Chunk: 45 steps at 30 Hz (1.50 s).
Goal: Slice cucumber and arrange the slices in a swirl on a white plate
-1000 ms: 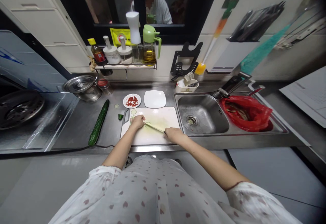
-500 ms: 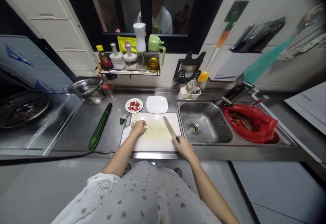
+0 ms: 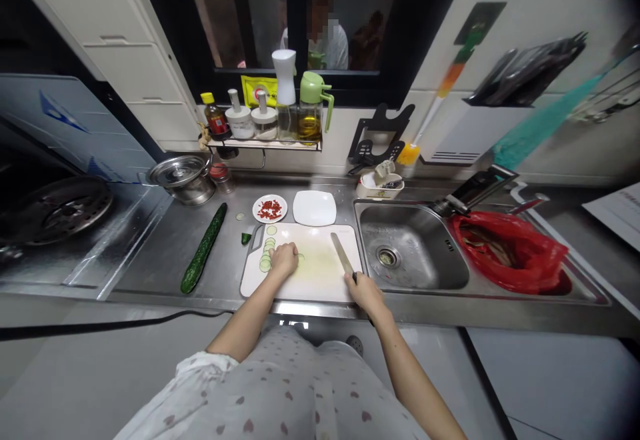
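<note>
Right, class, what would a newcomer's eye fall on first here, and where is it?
Probably the bright red bag, right of the sink basin, and the long green cucumber on the counter at the left. Between them, at the white cutting board, the right hand holds a knife, and the left hand is beside pale green slices.

Cool, moderate light covers the counter [image 3: 153,257], palest on the board [image 3: 323,283]. Glare streaks the counter's near edge and glints off the pot [image 3: 194,193]. The far window [image 3: 265,23] is dark and mirror-like, partly pixelated. On the left, the stove [image 3: 75,212] sinks into shadow. Far-right utensils [image 3: 606,101] look stretched and soft beside a blackened corner.
</note>
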Motion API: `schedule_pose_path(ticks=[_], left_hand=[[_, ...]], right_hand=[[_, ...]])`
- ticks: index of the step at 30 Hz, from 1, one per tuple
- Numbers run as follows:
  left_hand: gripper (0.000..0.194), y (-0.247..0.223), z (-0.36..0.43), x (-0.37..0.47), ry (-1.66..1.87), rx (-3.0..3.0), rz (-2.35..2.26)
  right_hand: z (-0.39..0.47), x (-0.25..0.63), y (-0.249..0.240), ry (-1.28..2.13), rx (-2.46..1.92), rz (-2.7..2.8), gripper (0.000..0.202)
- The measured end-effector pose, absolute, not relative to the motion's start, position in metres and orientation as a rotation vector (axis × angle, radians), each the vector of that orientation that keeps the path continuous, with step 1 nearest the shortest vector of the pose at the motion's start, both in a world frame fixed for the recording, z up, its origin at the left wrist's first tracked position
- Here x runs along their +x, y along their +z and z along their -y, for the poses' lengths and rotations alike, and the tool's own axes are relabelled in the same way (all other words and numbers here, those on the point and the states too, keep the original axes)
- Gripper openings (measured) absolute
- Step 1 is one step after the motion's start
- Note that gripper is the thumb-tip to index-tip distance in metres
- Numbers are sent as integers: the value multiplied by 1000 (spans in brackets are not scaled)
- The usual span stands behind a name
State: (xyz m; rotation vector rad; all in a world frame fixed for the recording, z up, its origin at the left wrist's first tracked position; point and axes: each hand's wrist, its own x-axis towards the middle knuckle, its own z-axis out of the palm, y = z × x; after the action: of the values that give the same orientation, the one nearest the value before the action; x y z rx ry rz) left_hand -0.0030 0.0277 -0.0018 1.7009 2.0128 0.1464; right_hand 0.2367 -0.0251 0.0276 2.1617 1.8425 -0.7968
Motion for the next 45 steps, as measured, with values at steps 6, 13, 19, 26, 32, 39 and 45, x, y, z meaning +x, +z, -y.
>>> schedule_pose_path(ticks=[6,13,19,26,32,39,45], left_hand=[[7,10,-11,7,306,1701,-1908],[9,4,23,5,488,1557,-1835],[10,-8,35,-25,536,1446,-2016],[11,-18,41,-68,542,1309,-2186],[13,-16,41,-84,448,1299,-2249],[13,-18,42,-86,381,1349,-2277],[14,-22,43,-88,393,1400,-2272]], right_hand=[[28,235,24,-769,2168,-1874,51],[26,237,21,-775,2147,-1890,50],[26,235,24,-768,2136,-1868,50],[25,235,22,-761,2134,-1882,51],[25,234,24,-759,2128,-1867,50],[25,234,24,-756,2134,-1871,50],[25,235,20,-773,2140,-1875,50]])
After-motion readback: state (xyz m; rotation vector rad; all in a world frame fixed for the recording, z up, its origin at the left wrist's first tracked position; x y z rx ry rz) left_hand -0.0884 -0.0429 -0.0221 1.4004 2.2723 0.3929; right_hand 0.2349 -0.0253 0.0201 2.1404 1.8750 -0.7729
